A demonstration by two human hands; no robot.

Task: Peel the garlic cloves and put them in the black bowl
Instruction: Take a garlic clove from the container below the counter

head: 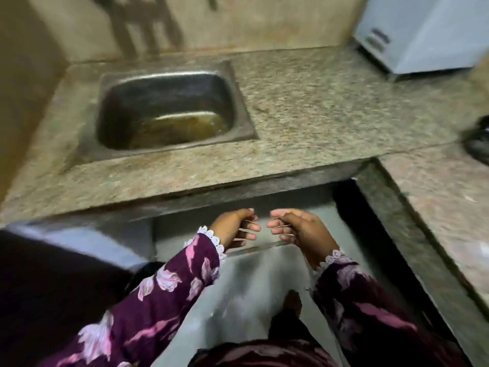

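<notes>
My left hand and my right hand hover side by side in front of the counter's front edge, below its top. The fingertips of the two hands point toward each other a short gap apart. Both hands have loosely curled fingers and I see nothing held in either. No garlic cloves are in view. A dark, blurred object sits at the far right edge on the counter; I cannot tell whether it is the black bowl. The picture is smeared by motion.
A steel sink with brownish water is set in the speckled granite counter. A white appliance stands at the back right. The counter wraps round on the right. A dark box stands at lower left.
</notes>
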